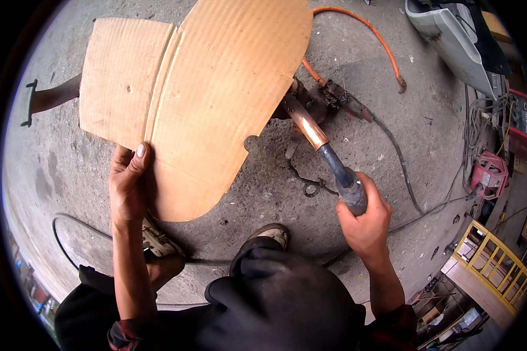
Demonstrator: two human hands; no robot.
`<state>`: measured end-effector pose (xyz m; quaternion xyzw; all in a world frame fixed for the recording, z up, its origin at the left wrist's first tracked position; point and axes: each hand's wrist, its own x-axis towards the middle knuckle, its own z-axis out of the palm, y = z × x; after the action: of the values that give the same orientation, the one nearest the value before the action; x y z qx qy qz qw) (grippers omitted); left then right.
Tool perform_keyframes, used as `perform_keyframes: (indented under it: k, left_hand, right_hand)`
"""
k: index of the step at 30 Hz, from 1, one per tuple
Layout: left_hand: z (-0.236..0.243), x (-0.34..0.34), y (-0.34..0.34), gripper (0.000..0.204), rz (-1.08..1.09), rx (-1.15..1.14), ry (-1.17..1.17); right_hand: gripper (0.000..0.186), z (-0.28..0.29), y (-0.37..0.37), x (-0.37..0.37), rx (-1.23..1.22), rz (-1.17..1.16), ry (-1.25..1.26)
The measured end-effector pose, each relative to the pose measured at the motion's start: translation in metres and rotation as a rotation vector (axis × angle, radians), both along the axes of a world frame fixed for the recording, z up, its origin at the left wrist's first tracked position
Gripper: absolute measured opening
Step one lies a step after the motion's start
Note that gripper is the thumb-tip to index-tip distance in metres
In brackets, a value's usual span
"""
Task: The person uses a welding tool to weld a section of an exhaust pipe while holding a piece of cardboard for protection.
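Note:
My left hand [129, 186] grips the lower edge of a large piece of brown cardboard [216, 99], thumb on top, fingers behind it. The sheet has a crease and a small notch in its right edge. In my right hand [366, 217] is a welding torch [328, 155] with a copper nozzle and a dark bent neck. Its tip points up and left, at dark metal [316, 105] partly hidden by the cardboard. A rusty metal bar with a crosspiece [55, 96] sticks out beyond the cardboard's left edge.
An orange cable [369, 26] and a dark cable [401, 152] run over the concrete floor [357, 70]. At the right are a red machine [524, 120], a pinkish-red frame [489, 174] and a yellow rack [492, 260]. A grey panel [451, 44] lies upper right. My shoes [271, 234] are below.

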<state>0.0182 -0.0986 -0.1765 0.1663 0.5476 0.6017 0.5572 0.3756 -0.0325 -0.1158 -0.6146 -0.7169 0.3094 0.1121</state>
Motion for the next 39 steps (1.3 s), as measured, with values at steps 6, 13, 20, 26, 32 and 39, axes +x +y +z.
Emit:
perform_keyframes:
  k: [6,13,20,26,32,39]
  left_hand:
    - [0.011,0.015,0.005,0.038,-0.005,-0.029,0.004]
    - [-0.001,0.002,-0.001,0.034,-0.014,0.025,-0.033]
    - [-0.003,-0.011,-0.004,0.033,0.034,0.023,-0.015]
    - [-0.003,-0.01,-0.003,0.035,0.039,0.011,0.008]
    - [-0.004,0.0,-0.002,0.035,0.008,0.009,-0.004]
    - [0.007,0.016,0.003,0.037,0.008,-0.053,0.032]
  right_hand:
    - [0.047,0.001,0.001,-0.001,0.003,0.005,0.003]
    - [0.049,0.002,0.001,0.0,0.014,0.021,0.009]
    - [0.048,0.0,0.0,0.0,0.032,0.005,0.015]
    - [0.045,0.0,0.001,-0.002,0.031,0.003,-0.002]
    - [0.045,-0.002,0.001,-0.002,0.036,0.007,-0.009]
    - [0.046,0.0,0.001,-0.004,0.009,0.004,-0.006]
